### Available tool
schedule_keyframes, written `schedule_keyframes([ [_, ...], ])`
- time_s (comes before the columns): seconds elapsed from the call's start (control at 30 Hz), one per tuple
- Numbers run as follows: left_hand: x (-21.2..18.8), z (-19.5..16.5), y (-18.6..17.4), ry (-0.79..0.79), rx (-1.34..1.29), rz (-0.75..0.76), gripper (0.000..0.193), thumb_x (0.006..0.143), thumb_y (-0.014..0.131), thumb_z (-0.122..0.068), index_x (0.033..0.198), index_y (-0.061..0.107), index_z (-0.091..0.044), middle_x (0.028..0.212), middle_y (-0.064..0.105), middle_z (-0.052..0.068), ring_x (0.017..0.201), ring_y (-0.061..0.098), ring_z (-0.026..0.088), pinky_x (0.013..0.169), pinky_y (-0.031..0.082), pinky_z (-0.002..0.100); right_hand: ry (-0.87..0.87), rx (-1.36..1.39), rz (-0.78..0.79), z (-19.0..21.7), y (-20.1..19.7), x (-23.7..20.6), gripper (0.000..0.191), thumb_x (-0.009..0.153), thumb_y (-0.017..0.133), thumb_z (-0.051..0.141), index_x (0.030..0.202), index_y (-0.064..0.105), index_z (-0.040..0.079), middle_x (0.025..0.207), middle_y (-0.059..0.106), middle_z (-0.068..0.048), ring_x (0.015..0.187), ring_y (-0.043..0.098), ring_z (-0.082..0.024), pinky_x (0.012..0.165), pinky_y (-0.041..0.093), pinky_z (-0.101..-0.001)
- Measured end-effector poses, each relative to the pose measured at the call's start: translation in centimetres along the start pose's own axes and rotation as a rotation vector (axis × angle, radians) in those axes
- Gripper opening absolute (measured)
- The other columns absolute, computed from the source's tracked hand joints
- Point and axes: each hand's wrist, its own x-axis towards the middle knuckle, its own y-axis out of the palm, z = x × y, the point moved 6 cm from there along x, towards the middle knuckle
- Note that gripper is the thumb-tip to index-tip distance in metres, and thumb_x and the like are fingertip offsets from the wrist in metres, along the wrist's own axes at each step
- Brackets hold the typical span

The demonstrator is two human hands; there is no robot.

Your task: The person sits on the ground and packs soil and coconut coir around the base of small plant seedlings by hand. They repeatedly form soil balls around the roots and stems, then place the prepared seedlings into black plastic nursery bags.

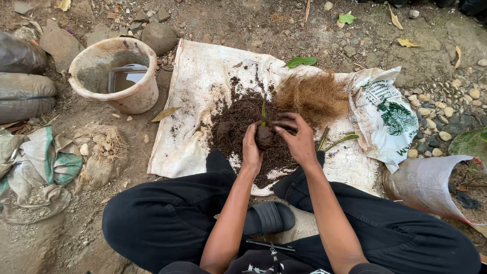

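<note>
**Counted on the ground**

Two hands: left hand (251, 149) and right hand (299, 139), sharing one soil ball (264, 136) with one shoot (263, 112). One bucket (115, 74). One white sack (198, 96) spread flat, bearing one soil heap (236, 122) and one fibre clump (313, 96). One printed bag (388, 116). Two loose seedlings (336, 141). One black sandal (271, 217).

Soft, even daylight; faint shadows only, no glare. Sharp across the middle, slightly stretched and bent toward the edges.
</note>
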Motion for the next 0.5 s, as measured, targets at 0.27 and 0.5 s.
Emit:
schedule_keyframes([
  [0.27,-0.3,-1.0,1.0,0.072,-0.032,0.069,0.042,0.106,0.048,-0.039,0.133,0.052,-0.007,0.113,0.063,0.006,0.098,0.069,0.014,0.083,0.063,0.033,-0.091,-0.066,0.043,-0.2,-0.1,-0.3,0.022,0.090,0.076,0.011,0.112,0.077,0.006,0.108,0.078,-0.008,0.102,0.075,-0.020,0.089,0.061,-0.0344],
  [0.5,-1.3,-1.0,1.4,0.070,0.074,0.108,0.043,0.106,0.052,-0.038,0.134,0.054,-0.006,0.110,0.062,0.009,0.094,0.067,0.015,0.077,0.060,0.031,-0.167,-0.117,0.038,0.2,0.1,-0.5,0.023,0.088,0.078,0.013,0.109,0.077,0.004,0.104,0.076,-0.008,0.094,0.072,-0.019,0.082,0.058,-0.0341],
])
